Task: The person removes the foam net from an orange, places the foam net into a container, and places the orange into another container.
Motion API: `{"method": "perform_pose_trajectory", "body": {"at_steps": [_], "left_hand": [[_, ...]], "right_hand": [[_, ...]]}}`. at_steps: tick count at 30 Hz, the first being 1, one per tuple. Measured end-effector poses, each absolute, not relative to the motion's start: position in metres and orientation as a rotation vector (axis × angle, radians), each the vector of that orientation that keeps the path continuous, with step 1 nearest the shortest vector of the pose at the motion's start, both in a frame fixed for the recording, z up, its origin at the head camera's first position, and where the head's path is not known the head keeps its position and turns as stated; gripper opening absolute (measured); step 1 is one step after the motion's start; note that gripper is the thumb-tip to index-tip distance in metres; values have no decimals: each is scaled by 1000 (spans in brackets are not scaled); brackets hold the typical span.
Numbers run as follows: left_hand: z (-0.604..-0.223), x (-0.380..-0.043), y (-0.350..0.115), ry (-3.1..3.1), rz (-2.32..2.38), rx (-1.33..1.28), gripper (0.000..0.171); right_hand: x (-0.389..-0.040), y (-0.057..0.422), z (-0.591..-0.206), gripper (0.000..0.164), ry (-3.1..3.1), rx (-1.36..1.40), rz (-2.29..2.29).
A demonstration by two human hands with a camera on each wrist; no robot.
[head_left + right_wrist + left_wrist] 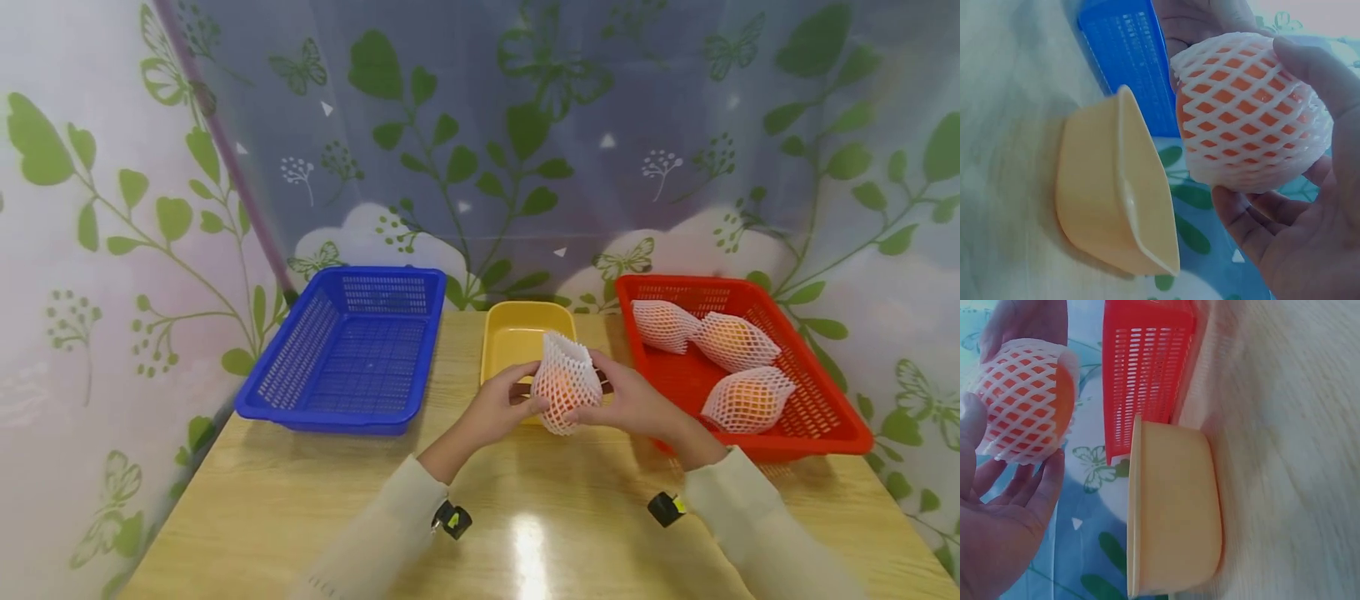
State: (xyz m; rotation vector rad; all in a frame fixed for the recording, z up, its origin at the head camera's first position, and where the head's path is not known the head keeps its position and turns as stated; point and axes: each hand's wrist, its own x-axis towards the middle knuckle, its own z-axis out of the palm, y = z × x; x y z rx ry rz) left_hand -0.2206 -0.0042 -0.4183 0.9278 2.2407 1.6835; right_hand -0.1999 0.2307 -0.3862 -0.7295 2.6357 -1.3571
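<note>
Both hands hold one round, orange-red fruit (566, 390) in a white foam net sleeve, in front of me over the near part of the yellow tub (489, 343). My left hand (495, 406) grips it from the left, thumb toward me and fingers curled behind. On the opposite side, my right hand (633, 398) grips it with thumb and fingers. The net (1254, 106) wraps most of the fruit in the right wrist view; bare orange skin (1065, 397) shows at its lower end in the left wrist view. Its loose open end points up in the head view.
At left stands a blue perforated basket (341, 367) with nothing in it. A red basket (667, 387) at right holds three netted fruits (750, 400). Behind the wooden table (315, 500) hangs a leaf-patterned curtain (465, 100).
</note>
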Motion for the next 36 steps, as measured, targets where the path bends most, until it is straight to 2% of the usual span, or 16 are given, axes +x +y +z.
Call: {"method": "perform_pose_trajectory", "body": {"at_steps": [16, 36], "left_hand": [[-442, -199, -49, 2271, 1411, 953, 57], [-482, -192, -54, 2231, 1400, 817, 55]], "right_hand": [[-176, 192, -430, 71, 2517, -785, -1340], [-175, 184, -468, 78, 2599, -811, -1214]]}}
